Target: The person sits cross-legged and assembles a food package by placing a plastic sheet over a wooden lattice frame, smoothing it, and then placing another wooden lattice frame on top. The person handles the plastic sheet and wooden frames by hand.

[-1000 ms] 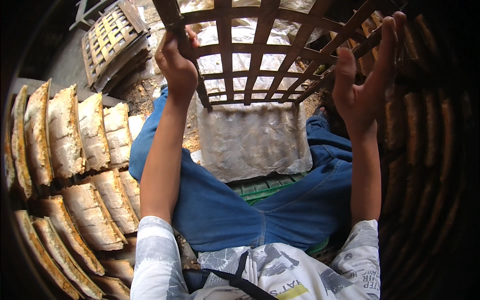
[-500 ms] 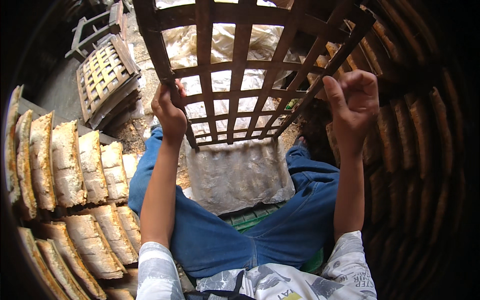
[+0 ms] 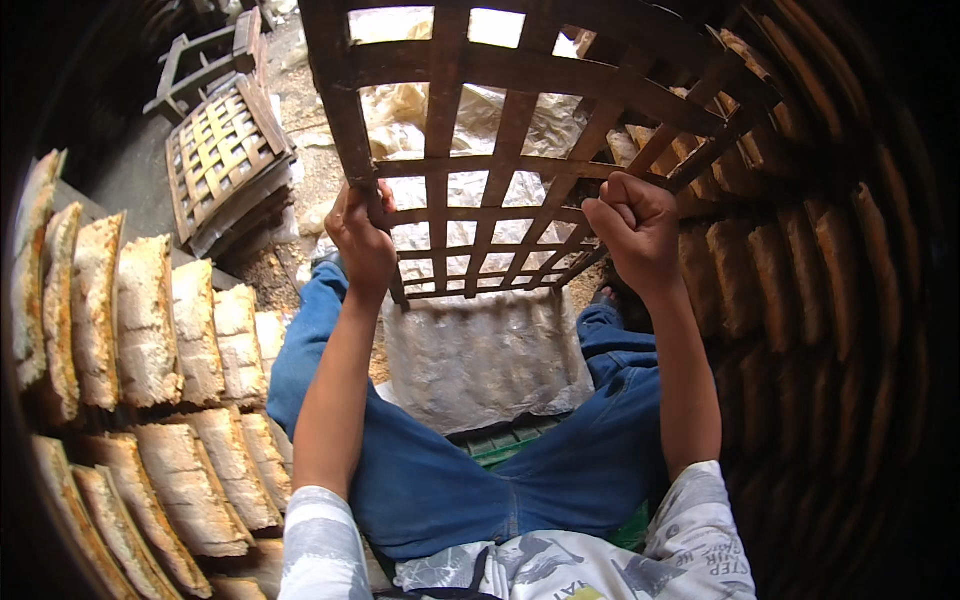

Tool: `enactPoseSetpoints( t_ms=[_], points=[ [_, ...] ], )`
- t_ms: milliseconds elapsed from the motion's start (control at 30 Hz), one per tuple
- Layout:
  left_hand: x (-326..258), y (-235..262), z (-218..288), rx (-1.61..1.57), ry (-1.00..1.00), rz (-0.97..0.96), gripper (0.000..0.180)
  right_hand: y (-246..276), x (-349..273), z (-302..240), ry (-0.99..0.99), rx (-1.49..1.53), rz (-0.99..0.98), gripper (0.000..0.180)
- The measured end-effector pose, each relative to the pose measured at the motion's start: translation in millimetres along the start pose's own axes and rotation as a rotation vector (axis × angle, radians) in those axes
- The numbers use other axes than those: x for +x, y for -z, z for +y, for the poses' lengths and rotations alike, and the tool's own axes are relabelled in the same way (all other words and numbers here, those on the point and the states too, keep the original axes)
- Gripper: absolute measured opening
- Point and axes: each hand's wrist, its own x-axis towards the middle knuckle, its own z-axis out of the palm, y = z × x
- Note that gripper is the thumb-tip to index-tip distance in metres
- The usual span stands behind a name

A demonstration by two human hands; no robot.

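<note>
A dark lattice rack point(image 3: 500, 166) of crossed flat slats stands tilted in front of me, its upper part running out of view. My left hand point(image 3: 362, 240) is wrapped round the rack's left edge bar. Closed in a fist, my right hand point(image 3: 638, 232) is against or just in front of the slats near the right edge; nothing shows in it, and contact cannot be made out. The rack's lower edge meets a flat surface covered with clear, wrinkled plastic point(image 3: 490, 355) between my legs.
Rows of pale, brown-edged curved slabs point(image 3: 148, 325) stand at the left, and similar darker slabs point(image 3: 775, 275) on the right. A stack of woven trays point(image 3: 225, 145) lies back left beside a wooden frame point(image 3: 205, 68). Crumpled plastic sheeting point(image 3: 400, 110) lies beyond the rack.
My right hand has moved left and inward from beyond the rack's right edge and closed from a loose curl into a fist. Rack and left hand appear slightly further right.
</note>
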Motion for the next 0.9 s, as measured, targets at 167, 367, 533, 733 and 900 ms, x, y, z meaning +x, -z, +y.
enactPoseSetpoints(
  t_ms=[167, 367, 533, 733, 900],
  points=[
    [0.9, -1.1, 1.2, -0.012, 0.000, -0.007, 0.039, -3.3, 2.7, 18.7, -0.044, -0.262, -0.002, 0.024],
    [2.9, 1.0, 2.2, 0.010, 0.000, -0.031, 0.038, 19.6, -13.5, 9.6, 0.059, -0.059, 0.236, 0.025],
    [6.5, -6.8, 1.4, 0.047, 0.043, 0.001, 0.037, 21.0, -10.8, 25.3, -0.043, -0.135, 0.192, 0.023],
    [3.6, -4.3, 3.0, 0.040, 0.043, 0.007, 0.036, 25.8, -9.0, 22.3, -0.003, 0.026, 0.257, 0.025],
    [6.1, -2.6, -1.6, -0.005, -0.009, -0.001, 0.036, 25.4, -6.3, 28.7, -0.045, 0.119, 0.301, 0.027]
  ],
)
